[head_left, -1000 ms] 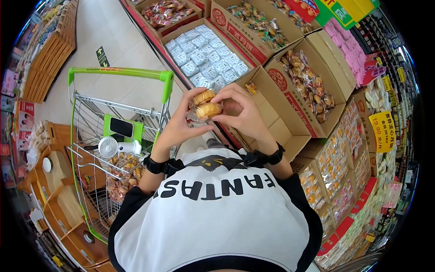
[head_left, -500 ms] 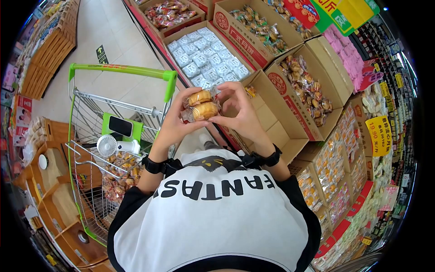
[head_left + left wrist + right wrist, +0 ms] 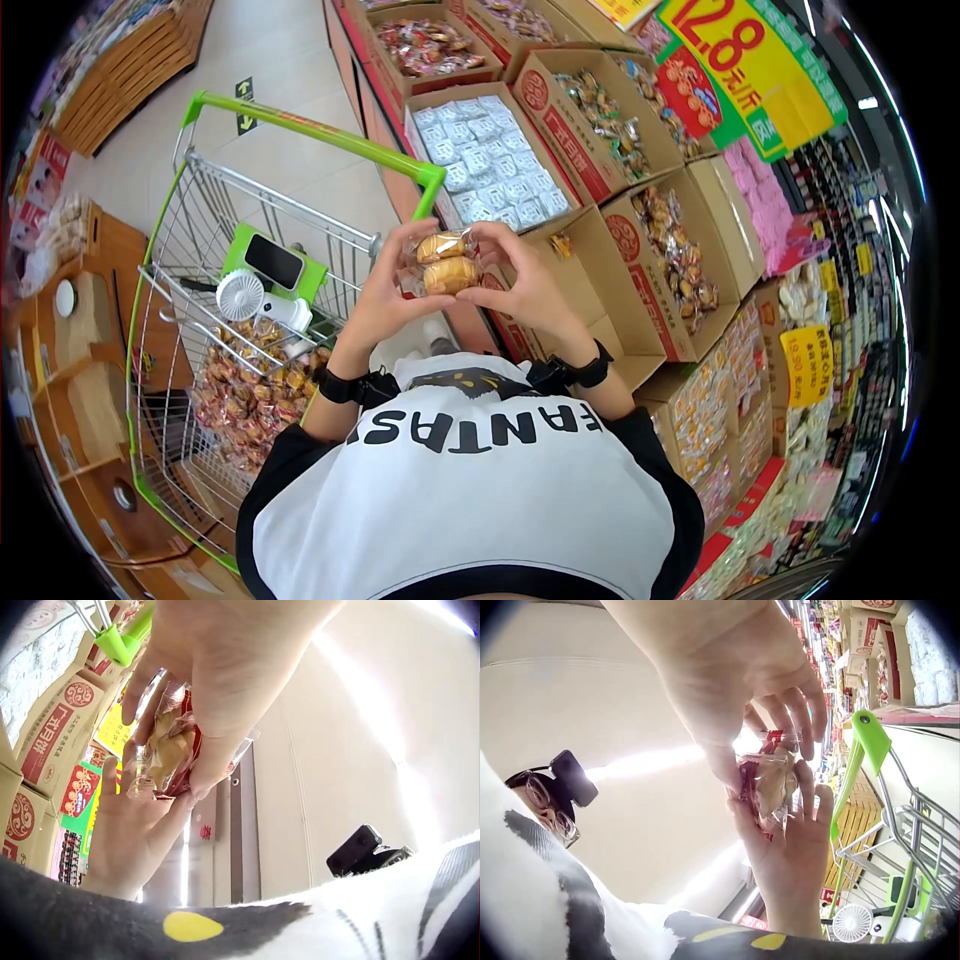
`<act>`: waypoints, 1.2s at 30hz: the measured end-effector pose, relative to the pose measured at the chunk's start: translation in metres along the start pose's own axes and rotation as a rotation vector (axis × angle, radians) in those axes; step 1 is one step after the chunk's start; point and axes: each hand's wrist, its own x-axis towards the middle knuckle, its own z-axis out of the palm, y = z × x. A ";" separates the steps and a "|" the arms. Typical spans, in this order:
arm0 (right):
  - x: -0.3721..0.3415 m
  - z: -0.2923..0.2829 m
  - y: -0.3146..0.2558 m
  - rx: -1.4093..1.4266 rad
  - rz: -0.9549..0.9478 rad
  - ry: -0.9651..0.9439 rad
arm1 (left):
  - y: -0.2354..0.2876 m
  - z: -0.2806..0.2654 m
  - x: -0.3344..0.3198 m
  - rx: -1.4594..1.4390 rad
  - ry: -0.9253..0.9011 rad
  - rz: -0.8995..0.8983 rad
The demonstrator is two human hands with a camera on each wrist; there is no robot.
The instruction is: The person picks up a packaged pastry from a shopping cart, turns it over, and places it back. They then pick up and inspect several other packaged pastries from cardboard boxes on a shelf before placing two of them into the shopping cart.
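Observation:
Two golden-brown mooncakes [image 3: 450,276] in clear wrappers with red print sit one against the other between my hands, in front of my chest. My left hand [image 3: 385,295] holds them from the left, its thumb along the near side and its fingers at the far side. From the right, my right hand [image 3: 525,295] curves round the wrapper's other end, thumb at the lower mooncake. In the left wrist view, the crinkled wrapper [image 3: 171,750] shows between both hands' fingers. The right wrist view has the mooncake package [image 3: 772,784] pinched by thumbs and fingertips.
A green-handled shopping cart [image 3: 300,125] stands at the left, carrying a phone [image 3: 273,262], a white fan [image 3: 240,294] and a bag of wrapped mooncakes [image 3: 250,400]. Cartons of wrapped goods line the right; white packets [image 3: 480,160] fill one. Wooden shelving [image 3: 95,370] stands far left.
My right hand has closed in on the mooncakes, and both hands now hold them more upright. The head view has shifted, so the cart and cartons sit lower in it.

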 end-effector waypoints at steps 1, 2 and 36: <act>0.004 0.006 -0.001 -0.011 -0.027 -0.020 | -0.001 -0.006 -0.005 0.011 0.002 0.000; 0.007 0.011 -0.004 -0.008 -0.039 -0.042 | 0.000 -0.010 -0.011 0.018 0.025 0.009; 0.033 0.276 -0.043 0.089 -0.026 -1.013 | 0.049 -0.065 -0.281 0.101 1.315 -0.199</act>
